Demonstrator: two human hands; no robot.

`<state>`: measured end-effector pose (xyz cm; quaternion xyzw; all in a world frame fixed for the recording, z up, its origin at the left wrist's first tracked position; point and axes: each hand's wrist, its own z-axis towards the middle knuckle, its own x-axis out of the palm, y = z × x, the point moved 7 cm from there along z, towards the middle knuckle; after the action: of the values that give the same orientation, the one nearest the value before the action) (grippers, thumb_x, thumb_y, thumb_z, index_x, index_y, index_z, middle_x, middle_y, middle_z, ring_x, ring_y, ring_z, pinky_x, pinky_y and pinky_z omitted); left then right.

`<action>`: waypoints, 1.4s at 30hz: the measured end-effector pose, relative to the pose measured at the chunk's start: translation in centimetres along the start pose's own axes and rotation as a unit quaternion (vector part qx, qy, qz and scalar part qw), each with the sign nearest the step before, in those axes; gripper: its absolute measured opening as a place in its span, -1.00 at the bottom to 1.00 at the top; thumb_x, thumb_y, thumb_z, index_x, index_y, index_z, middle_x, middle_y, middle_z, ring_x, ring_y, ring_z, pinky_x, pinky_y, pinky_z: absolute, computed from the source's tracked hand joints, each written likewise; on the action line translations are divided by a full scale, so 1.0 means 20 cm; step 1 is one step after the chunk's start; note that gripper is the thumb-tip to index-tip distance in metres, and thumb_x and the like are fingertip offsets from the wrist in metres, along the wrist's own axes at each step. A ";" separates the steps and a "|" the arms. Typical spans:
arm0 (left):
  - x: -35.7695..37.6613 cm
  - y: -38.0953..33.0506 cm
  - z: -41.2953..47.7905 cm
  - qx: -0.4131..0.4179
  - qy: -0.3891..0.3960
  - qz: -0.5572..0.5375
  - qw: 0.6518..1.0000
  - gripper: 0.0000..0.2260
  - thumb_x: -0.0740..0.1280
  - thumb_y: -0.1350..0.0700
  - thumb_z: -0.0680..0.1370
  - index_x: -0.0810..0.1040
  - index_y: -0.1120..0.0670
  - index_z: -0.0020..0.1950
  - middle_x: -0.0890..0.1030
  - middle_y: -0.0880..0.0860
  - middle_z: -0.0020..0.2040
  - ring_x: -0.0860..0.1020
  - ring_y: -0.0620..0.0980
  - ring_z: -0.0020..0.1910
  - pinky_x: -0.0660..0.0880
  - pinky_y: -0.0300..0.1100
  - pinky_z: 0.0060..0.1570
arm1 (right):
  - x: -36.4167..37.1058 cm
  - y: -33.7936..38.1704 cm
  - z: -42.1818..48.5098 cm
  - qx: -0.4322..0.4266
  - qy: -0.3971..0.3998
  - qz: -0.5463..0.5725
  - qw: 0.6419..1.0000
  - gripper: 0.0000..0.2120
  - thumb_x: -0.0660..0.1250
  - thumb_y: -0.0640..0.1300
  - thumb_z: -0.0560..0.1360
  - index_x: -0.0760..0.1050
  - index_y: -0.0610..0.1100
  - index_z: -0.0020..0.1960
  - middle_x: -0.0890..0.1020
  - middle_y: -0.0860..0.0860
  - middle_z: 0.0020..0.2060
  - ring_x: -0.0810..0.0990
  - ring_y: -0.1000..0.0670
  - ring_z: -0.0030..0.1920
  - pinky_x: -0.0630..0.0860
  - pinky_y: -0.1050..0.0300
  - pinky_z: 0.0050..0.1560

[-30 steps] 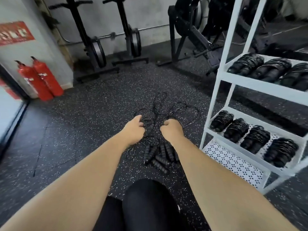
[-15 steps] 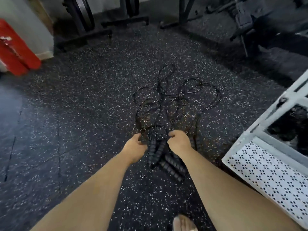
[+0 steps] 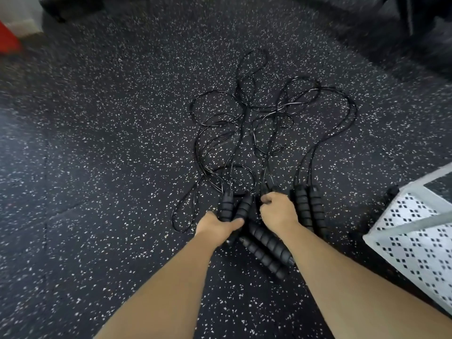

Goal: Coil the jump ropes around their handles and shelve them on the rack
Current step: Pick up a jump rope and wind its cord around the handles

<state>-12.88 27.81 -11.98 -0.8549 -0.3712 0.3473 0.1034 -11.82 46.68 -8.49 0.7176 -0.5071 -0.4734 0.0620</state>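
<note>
Speckled rubber floor (image 3: 97, 167) blurs toward a red shape (image 3: 7, 40) cut off far left. My left hand (image 3: 216, 227) grips two foam handles (image 3: 234, 206), with tangled ropes (image 3: 256, 118) sprawling beyond. My right hand (image 3: 276, 211) is curled, and I cannot tell what it holds. White rack (image 3: 415, 231) cropped at right

Blurred red object (image 3: 8, 39) cut off at the upper left edge. White rack (image 3: 415, 231) runs off the lower right. The right hand (image 3: 277, 212) hides most of the handle pair (image 3: 264, 190) it grips. The left hand (image 3: 217, 227) covers the lower ends of the two foam handles (image 3: 226, 207) it grips. Upper-right dark gear (image 3: 403, 25) is too blurred to name.
</note>
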 end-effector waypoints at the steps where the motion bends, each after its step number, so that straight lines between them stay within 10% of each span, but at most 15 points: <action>1: 0.02 0.01 0.02 -0.005 -0.001 0.017 1.000 -0.27 0.51 -0.22 0.39 0.34 0.15 0.38 0.51 0.00 0.06 0.50 0.04 0.07 0.46 -0.12 0.07 | 0.01 -0.02 0.02 0.004 -0.004 0.007 1.000 -0.62 0.20 -0.23 0.52 0.50 -0.07 0.31 0.54 -0.06 0.29 0.48 -0.11 0.29 0.44 0.00 0.28; 8: 0.08 0.06 0.08 -0.008 -0.025 0.062 0.998 -0.44 0.51 -0.07 0.35 0.40 0.11 0.22 0.53 0.03 0.08 0.53 0.05 0.03 0.45 -0.13 -0.14 | 0.07 -0.08 0.04 0.002 -0.016 0.000 1.000 -0.64 0.19 -0.23 0.55 0.50 -0.05 0.30 0.56 -0.02 0.25 0.50 -0.06 0.25 0.46 0.07 0.18; 20: -0.17 0.47 -0.06 -0.001 -0.119 0.303 0.946 -0.43 0.39 -0.13 0.51 0.22 0.07 0.37 0.35 0.08 0.33 0.32 0.10 0.35 0.33 -0.02 0.30 | 0.17 0.00 -0.02 -0.032 -0.006 -0.028 0.999 -0.68 0.18 -0.17 0.54 0.52 0.00 0.25 0.60 0.00 0.15 0.57 -0.09 0.08 0.52 0.05 0.03; 27: -0.15 0.32 -0.02 0.075 -0.139 0.337 0.928 -0.02 0.50 -0.29 0.33 0.06 0.09 0.53 0.27 0.07 0.40 0.25 0.11 0.42 0.24 0.01 0.40 | 0.19 0.01 -0.03 -0.036 -0.005 -0.032 0.999 -0.68 0.19 -0.17 0.55 0.51 0.00 0.25 0.58 0.02 0.18 0.57 -0.08 0.09 0.54 -0.01 0.08; 42: -0.47 0.40 -0.17 0.010 -0.172 0.291 0.941 -0.41 0.37 -0.17 0.52 0.26 0.13 0.38 0.41 0.08 0.33 0.36 0.10 0.36 0.33 0.03 0.33 | 0.22 0.17 -0.11 -0.064 0.012 -0.062 0.996 -0.67 0.20 -0.17 0.54 0.52 0.00 0.26 0.59 0.02 0.18 0.55 -0.05 0.13 0.52 0.05 0.09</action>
<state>-10.64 15.82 -8.22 -0.8521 -0.1146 0.5073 -0.0590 -12.21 40.68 -8.05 0.7475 -0.4295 -0.4995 0.0846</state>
